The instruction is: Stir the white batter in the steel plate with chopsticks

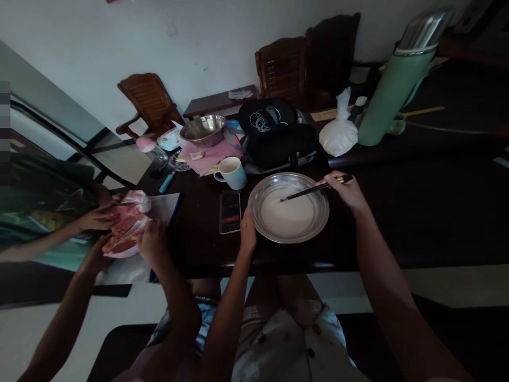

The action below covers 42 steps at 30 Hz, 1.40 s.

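Note:
A shallow metal bowl [257, 225] stands on the dark table in front of me, with a pale, creamy white mixture [288, 211] in it. My left hand [248, 232] grips the bowl's left rim. Between the fingers of my right hand [345, 192], above the right rim, is a pair of dark chopsticks [310, 190]; their tips dip into the mixture. Just left of my left hand lies a phone [230, 212] with its screen lit. A light blue mug [233, 173] stands behind the phone.
At the left, other people's hands [153, 241] hold raw meat [129, 225] over a board [169, 207]. Behind the bowl are a black bag [278, 140], an empty metal basin [203, 131], a tied bag of white powder [338, 137] and a tall green thermos [397, 85].

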Each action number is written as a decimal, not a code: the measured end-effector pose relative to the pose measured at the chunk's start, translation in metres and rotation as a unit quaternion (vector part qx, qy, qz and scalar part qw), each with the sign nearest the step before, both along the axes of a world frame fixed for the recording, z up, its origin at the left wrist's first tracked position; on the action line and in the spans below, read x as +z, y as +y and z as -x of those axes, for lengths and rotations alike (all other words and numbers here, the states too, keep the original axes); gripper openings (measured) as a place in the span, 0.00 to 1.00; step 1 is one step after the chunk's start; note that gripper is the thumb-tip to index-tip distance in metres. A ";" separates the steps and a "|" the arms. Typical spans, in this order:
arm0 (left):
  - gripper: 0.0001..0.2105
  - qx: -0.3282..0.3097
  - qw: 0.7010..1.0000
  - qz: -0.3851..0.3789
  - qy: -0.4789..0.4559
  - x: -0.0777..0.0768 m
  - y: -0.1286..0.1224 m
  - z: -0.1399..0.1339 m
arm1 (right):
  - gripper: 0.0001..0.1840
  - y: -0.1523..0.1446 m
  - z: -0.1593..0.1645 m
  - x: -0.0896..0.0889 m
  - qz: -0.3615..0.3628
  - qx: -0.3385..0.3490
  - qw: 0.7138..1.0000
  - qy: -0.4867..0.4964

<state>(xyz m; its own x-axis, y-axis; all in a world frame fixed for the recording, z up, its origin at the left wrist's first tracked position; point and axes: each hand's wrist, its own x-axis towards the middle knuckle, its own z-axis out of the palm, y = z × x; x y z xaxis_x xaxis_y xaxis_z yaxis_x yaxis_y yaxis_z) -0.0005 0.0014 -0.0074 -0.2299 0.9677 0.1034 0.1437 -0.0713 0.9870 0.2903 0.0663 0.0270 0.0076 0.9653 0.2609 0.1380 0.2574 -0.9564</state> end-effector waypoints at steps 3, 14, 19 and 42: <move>0.26 0.005 1.000 0.006 -0.005 -0.002 0.001 0.001 | 0.18 0.000 -0.003 0.001 -0.001 -0.031 0.999 0.015; 0.26 -0.002 1.000 -0.011 -0.005 -0.004 0.001 0.000 | 0.18 -0.002 -0.001 0.002 0.002 -0.028 1.000 0.013; 0.26 0.004 1.000 -0.014 -0.009 -0.004 0.002 0.000 | 0.19 -0.001 0.000 0.000 0.007 0.020 1.000 -0.021; 0.25 0.004 1.000 -0.009 -0.005 -0.005 0.002 0.001 | 0.17 0.001 -0.002 -0.002 0.007 0.012 1.000 -0.002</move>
